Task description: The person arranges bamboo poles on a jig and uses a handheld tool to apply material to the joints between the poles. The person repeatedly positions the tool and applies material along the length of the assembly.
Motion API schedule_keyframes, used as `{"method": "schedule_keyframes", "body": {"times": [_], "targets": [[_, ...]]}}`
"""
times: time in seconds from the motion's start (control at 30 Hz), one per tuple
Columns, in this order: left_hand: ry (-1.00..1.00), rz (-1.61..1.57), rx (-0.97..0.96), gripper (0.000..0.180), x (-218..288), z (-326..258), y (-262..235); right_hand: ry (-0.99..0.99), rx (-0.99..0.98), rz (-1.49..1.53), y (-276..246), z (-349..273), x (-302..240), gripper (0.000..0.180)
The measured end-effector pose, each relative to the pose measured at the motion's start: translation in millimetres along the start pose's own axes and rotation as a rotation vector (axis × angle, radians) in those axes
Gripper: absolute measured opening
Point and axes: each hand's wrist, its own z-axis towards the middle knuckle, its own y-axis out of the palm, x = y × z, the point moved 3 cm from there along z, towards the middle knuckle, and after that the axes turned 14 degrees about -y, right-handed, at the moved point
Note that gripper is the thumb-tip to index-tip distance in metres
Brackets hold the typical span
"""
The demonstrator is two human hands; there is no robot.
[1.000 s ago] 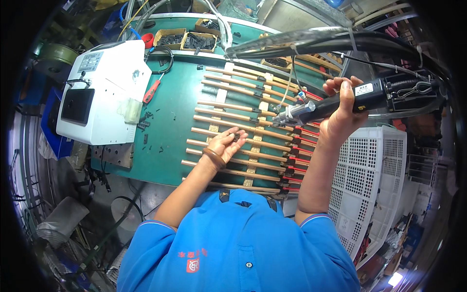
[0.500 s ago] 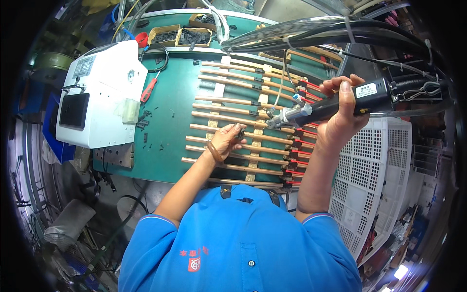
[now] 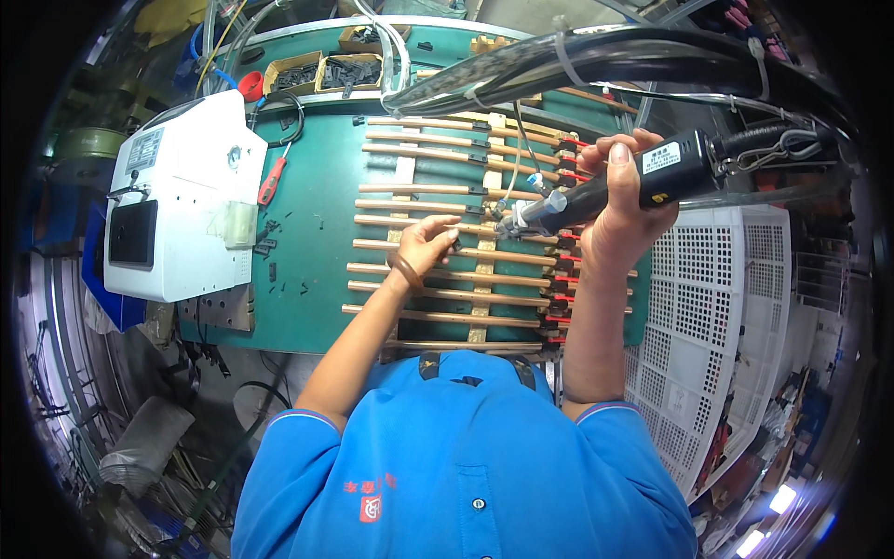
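My right hand [image 3: 622,200] is wrapped round a black power screwdriver [image 3: 687,166] with a silver nose and hoses running to it. Its tip points down and left over a row of copper-coloured rods [image 3: 410,189]. Small black clips [image 3: 479,191] sit partway along several rods, and black pieces with red strips [image 3: 562,284] are at their right ends. My left hand [image 3: 426,244], with a brown bangle at the wrist, is over the middle rods, left of the screwdriver tip. Its fingers are closed on a small dark part, mostly hidden by them.
A white machine [image 3: 177,200] stands on the green table [image 3: 307,196] at left. Beside it lie a red screwdriver [image 3: 271,182] and loose black parts [image 3: 267,244]. Boxes of black parts [image 3: 349,73] stand behind. Thick cables [image 3: 643,61] arch overhead; a white perforated crate [image 3: 694,326] is at right.
The power screwdriver and my right hand have shifted left in the picture, along with the whole scene slightly. My left hand has moved a little up and left, nearer the screwdriver tip's level.
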Motion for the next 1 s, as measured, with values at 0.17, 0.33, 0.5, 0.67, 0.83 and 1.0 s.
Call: {"method": "schedule_keyframes", "body": {"times": [0.17,0.33,0.5,0.67,0.83,1.0], "targets": [[0.073,0.313,0.055,0.02,8.2,24.1,3.1,-0.016,0.003,0.014,4.3,0.2,4.1,0.029],[0.462,1.009,0.28,0.018,16.3,30.5,17.7,-0.009,0.01,0.029,5.2,-0.3,7.3,0.03],[0.68,1.206,0.332,0.014,11.8,27.7,20.3,-0.018,-0.005,0.018,5.3,-1.4,7.4,0.03],[0.796,1.273,0.329,0.012,7.6,22.4,18.8,-0.017,-0.007,-0.004,2.3,-10.0,19.7,0.029],[0.839,1.268,0.314,0.013,3.6,27.8,15.0,-0.093,-0.013,-0.053,5.3,-22.0,29.3,0.025],[0.822,1.258,0.303,0.012,4.3,27.9,14.3,-0.084,-0.053,-0.028,6.7,-23.1,30.4,0.021]]}}
